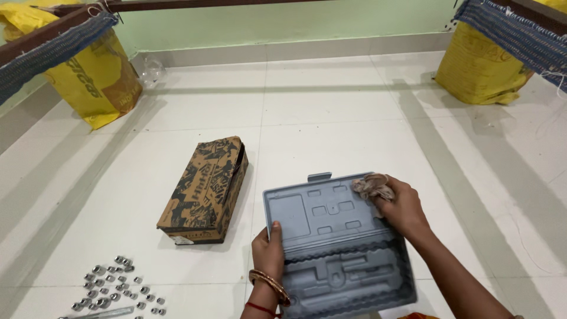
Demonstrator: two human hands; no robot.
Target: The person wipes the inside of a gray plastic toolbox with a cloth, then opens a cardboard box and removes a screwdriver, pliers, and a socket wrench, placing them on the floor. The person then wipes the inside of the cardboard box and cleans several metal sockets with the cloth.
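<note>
Head view, looking down on a white tiled floor (331, 112). A grey moulded plastic tool-case tray (336, 248) is held just above the floor near the lower middle of the picture, its recessed face turned upward. Its long axis runs from the latch tab at the far edge toward the viewer, tilted slightly rightward at the near end. Rectangular pockets are seen in the far half, and a ribbed band with deeper tool-shaped hollows in the near half. The left rim is gripped by the left hand (269, 254), thumb laid on top and fingers curled beneath. A crumpled pale cloth (372, 186) is pinched in the closed fingers of the right hand (404, 210) and pressed onto the far right corner of the tray. To the left, well apart, a printed brown cardboard box (205, 192) lies on its side, one flap ajar. Near the lower left corner a scatter of small shiny metal sockets (115, 286) rests on the tiles. Bare floor lies beyond the tray. Yellow woven sacks (100, 80) stand at the far corners.
</note>
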